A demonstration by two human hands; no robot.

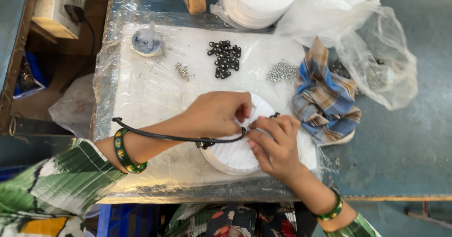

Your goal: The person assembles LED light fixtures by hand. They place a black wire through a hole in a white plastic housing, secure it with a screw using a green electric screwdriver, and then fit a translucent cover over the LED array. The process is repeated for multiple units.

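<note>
A round white ribbed disc [235,154] lies on a plastic-covered white board [150,91]. My left hand [214,114] rests on the disc's top with fingers pinched at its middle, and a thin black cable [160,135] runs across my left wrist to that pinch. My right hand [275,145] lies on the disc's right side, its fingertips meeting the left hand's at the cable's end. A small black part [274,115] shows just above my right fingers.
Small black clips [226,58], silver balls [282,71] and tiny metal bits [182,71] lie on the board. A checked cloth [325,95], clear plastic bag [376,58], stack of white discs [256,1], grey-filled dish [147,41] and teal bench surface [405,143] surround it.
</note>
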